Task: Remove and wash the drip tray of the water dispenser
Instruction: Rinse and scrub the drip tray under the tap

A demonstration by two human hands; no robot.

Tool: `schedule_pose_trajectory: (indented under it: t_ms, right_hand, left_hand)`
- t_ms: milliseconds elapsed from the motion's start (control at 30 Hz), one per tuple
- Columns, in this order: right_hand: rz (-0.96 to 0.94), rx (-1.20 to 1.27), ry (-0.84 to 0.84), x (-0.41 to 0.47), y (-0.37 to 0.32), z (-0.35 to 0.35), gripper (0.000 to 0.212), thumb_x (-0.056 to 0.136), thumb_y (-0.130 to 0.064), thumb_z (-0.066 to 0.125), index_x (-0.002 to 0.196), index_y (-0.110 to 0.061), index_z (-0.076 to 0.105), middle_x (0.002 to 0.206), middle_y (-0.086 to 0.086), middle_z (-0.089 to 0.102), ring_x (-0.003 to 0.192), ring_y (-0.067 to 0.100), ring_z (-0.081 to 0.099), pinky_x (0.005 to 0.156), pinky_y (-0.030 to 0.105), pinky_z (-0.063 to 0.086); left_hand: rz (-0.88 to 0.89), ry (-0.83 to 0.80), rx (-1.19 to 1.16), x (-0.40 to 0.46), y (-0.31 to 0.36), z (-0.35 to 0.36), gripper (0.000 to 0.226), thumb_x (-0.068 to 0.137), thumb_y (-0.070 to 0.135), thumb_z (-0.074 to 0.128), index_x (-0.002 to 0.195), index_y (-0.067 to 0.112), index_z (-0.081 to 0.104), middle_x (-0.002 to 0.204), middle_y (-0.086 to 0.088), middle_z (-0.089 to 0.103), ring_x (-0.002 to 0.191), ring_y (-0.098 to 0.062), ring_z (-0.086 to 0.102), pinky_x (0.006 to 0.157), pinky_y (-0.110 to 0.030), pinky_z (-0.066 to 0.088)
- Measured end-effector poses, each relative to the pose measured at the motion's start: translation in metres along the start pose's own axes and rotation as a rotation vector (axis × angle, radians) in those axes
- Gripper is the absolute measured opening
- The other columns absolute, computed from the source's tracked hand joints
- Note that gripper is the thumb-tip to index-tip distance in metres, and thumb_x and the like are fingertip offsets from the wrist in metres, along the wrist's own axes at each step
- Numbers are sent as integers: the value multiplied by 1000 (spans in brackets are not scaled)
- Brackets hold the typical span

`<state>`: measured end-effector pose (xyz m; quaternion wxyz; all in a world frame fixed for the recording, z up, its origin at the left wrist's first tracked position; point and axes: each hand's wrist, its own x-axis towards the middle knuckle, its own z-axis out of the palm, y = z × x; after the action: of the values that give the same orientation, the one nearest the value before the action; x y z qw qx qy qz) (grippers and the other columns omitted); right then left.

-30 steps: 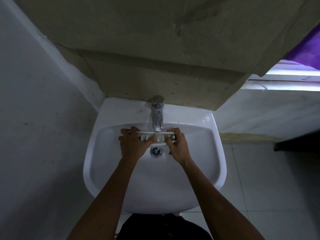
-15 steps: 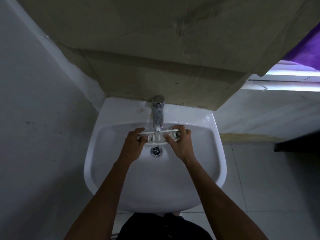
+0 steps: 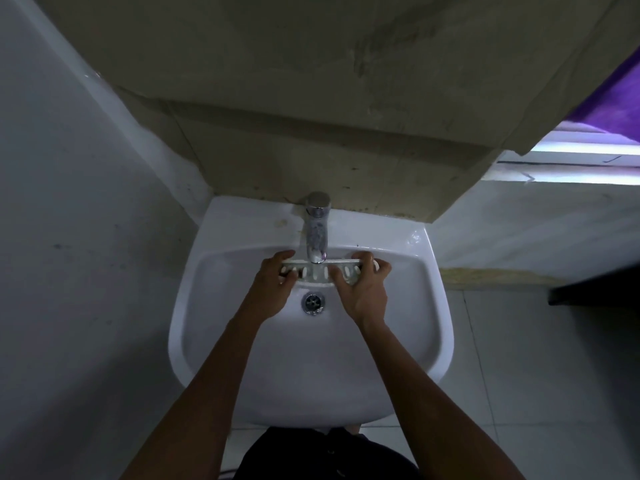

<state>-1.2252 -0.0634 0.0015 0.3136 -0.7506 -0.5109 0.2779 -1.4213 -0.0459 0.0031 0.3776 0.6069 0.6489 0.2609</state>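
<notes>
Drip tray: the white slotted drip tray (image 3: 320, 270) is held over the basin of the sink (image 3: 429, 327), right under the faucet (image 3: 317, 233) spout and above the drain (image 3: 313, 302) – it runs left to right with its slots facing the camera.
Left hand: the left hand (image 3: 273, 289) grips the tray's left end, fingers curled over the far edge, thumb on the near side.
Right hand: the right hand (image 3: 363, 289) holds the tray's right end the same way – fingers wrapped round the end, thumb lying across the slotted face.
Faucet: chrome, standing at the back middle of the sink, spout tip just touching or just above the tray's far edge; can't tell if water is running, too dim.
Sink: white, wall-mounted, in a corner against a bare tan wall (image 3: 311, 98).
Around: pale floor tiles (image 3: 540, 375) on the right, a purple cloth (image 3: 609, 98) top right by a lit window.
</notes>
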Motion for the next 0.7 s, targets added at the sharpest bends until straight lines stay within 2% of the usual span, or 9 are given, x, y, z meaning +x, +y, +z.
schedule_pose_trajectory:
  t_ms: [33, 100, 133, 267, 333, 400, 500, 633, 700]
  right_hand:
    - [4, 3, 11, 0, 0, 0, 49, 78, -61, 68, 112, -32, 48, 129, 1, 36, 92, 23, 65, 78, 41, 59]
    - [-5, 8, 27, 0, 0, 0, 54, 76, -66, 67, 112, -31, 48, 129, 2, 36, 95, 23, 64, 78, 42, 60]
    - [-15, 4, 29, 0, -1, -1, 59, 73, -71, 66, 111, -31, 47, 129, 3, 36, 97, 22, 63, 78, 40, 60]
    - [-64, -21, 9, 2, -1, -2, 73, 60, -74, 73, 113, -30, 46, 129, 1, 34, 99, 18, 57, 76, 32, 59]
    - [-70, -43, 0, 3, 0, -2, 75, 58, -72, 75, 113, -30, 46, 129, 0, 33, 102, 18, 57, 75, 32, 59]
    - [-56, -70, 6, 3, 0, -2, 73, 59, -72, 75, 112, -31, 45, 128, 0, 33, 102, 21, 57, 76, 36, 60]
    - [-52, -100, 68, 2, -2, -2, 71, 60, -71, 74, 111, -30, 46, 126, 0, 34, 102, 22, 56, 74, 38, 60]
    - [-75, -128, 111, 2, -6, -3, 73, 60, -71, 73, 113, -29, 45, 125, 0, 34, 101, 20, 56, 72, 37, 60]
    - [-78, -128, 125, 1, -7, -3, 74, 60, -71, 73, 114, -29, 45, 126, 0, 34, 101, 20, 56, 71, 37, 60]
  left_hand:
    - [-12, -7, -6, 1, 0, -1, 38, 97, 19, 54, 135, 21, 51, 122, -1, 53, 89, -5, 57, 75, 1, 35]
    - [-31, -1, -30, 2, 1, -1, 37, 98, 16, 50, 135, 19, 52, 127, -5, 59, 103, -16, 59, 85, -14, 38]
    - [-34, 9, -33, 1, 0, -1, 35, 98, 15, 48, 133, 18, 54, 127, -7, 60, 104, -18, 59, 85, -16, 39]
    - [-20, 39, 28, -3, -1, 5, 27, 95, 11, 50, 120, 16, 59, 114, -11, 62, 89, -14, 57, 67, -8, 35]
    - [-1, 55, 28, -4, -3, 6, 21, 94, 10, 54, 113, 14, 62, 107, -12, 64, 87, -16, 58, 66, -9, 35]
    - [16, 80, 21, -5, -2, 7, 18, 93, 11, 56, 109, 14, 65, 101, -11, 66, 85, -20, 61, 70, -16, 39]
    - [35, 129, -33, -7, 2, 7, 16, 92, 15, 59, 104, 17, 70, 85, -2, 69, 73, -19, 65, 71, -32, 54]
    - [35, 101, -39, -6, 3, 4, 16, 93, 16, 59, 104, 17, 70, 84, -4, 73, 73, -23, 70, 72, -39, 59]
    - [39, 71, 13, -4, 3, 2, 16, 92, 14, 58, 104, 17, 69, 82, -6, 72, 69, -23, 69, 69, -39, 58]
